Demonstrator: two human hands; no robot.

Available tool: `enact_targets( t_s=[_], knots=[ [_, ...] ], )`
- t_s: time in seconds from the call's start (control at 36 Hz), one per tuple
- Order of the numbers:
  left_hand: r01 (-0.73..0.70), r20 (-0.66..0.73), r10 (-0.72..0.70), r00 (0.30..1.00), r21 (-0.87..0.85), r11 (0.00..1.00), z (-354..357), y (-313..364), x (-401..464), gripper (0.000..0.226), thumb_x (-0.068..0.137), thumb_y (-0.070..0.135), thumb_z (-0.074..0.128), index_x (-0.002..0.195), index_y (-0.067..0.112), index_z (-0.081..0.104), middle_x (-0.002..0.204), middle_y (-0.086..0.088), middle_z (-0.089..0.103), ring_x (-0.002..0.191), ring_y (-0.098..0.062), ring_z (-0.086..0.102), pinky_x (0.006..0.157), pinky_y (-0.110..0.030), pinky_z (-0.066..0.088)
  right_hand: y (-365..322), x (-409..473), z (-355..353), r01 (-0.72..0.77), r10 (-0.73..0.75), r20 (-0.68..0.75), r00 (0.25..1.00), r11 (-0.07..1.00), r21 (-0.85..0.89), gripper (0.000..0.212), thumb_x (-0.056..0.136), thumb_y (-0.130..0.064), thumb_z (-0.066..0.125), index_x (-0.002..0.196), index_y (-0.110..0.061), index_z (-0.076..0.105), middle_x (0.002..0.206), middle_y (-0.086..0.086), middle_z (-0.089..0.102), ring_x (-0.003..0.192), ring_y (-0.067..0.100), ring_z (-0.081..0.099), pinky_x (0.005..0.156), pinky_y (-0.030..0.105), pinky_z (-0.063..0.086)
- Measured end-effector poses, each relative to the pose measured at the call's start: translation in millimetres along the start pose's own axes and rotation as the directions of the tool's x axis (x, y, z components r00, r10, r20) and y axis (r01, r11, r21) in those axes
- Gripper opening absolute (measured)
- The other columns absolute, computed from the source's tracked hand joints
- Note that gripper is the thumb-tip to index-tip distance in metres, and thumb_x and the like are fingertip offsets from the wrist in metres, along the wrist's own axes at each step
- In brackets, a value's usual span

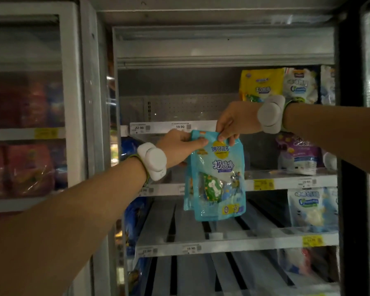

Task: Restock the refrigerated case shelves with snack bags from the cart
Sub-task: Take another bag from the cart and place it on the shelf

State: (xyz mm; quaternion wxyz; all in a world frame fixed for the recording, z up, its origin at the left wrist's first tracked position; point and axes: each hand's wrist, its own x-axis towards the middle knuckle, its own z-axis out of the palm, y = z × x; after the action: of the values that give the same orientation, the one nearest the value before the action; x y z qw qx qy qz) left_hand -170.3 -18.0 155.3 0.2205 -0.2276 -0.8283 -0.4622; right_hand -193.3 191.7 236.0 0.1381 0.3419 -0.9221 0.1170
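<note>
A light blue snack bag [217,180] hangs upright in front of the open refrigerated case, level with the second shelf [286,180]. It looks like two bags held together, one just behind the other. My left hand [181,146] pinches the top left corner. My right hand [233,122] pinches the top edge from above, near the bag's middle. Both wrists wear white bands.
The slatted shelf [222,231] behind the bag is mostly bare, with white bags [312,208] at its right end. Yellow and white bags [280,85] stand top right, a purple bag [297,152] below them. Dark blue bags [130,210] line the left side. A glass door [30,116] stands left.
</note>
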Motion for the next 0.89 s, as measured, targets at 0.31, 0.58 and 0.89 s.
enact_targets(
  t_s=[0.31,0.58,0.89],
  knots=[
    [-0.056,-0.123,0.053,0.991,-0.016,0.998,-3.2,-24.8,34.7,0.036,0.087,0.045,0.072,0.086,0.009,0.077,0.08,-0.005,0.077,0.076,-0.023,0.074,0.071,-0.045,0.062,4.4,27.3,-2.6,-0.072,0.073,-0.08,0.994,0.997,0.011,0.013,0.085,-0.013,0.073,0.096,-0.007,0.073,0.08,0.013,0.075,0.075,0.024,0.074,0.073,0.028,0.06],
    [-0.093,-0.139,0.07,0.988,-0.169,0.981,-3.6,-29.9,57.9,0.028,0.087,0.041,0.074,0.085,0.013,0.078,0.078,-0.001,0.077,0.073,-0.015,0.074,0.066,-0.034,0.063,0.6,44.6,-19.0,-0.135,0.128,-0.097,0.987,0.989,-0.066,0.011,0.085,-0.018,0.073,0.094,-0.011,0.075,0.076,0.004,0.075,0.073,0.016,0.074,0.073,0.023,0.058],
    [-0.131,-0.051,0.122,0.991,-0.234,0.963,11.7,-23.6,73.4,0.024,0.083,0.028,0.08,0.103,0.015,0.076,0.09,0.004,0.077,0.074,-0.003,0.073,0.057,-0.013,0.052,9.0,66.3,-52.7,-0.239,0.219,-0.115,0.969,0.95,-0.203,0.016,0.085,-0.015,0.074,0.096,-0.004,0.072,0.075,0.01,0.075,0.074,0.021,0.074,0.075,0.029,0.06]
  ],
)
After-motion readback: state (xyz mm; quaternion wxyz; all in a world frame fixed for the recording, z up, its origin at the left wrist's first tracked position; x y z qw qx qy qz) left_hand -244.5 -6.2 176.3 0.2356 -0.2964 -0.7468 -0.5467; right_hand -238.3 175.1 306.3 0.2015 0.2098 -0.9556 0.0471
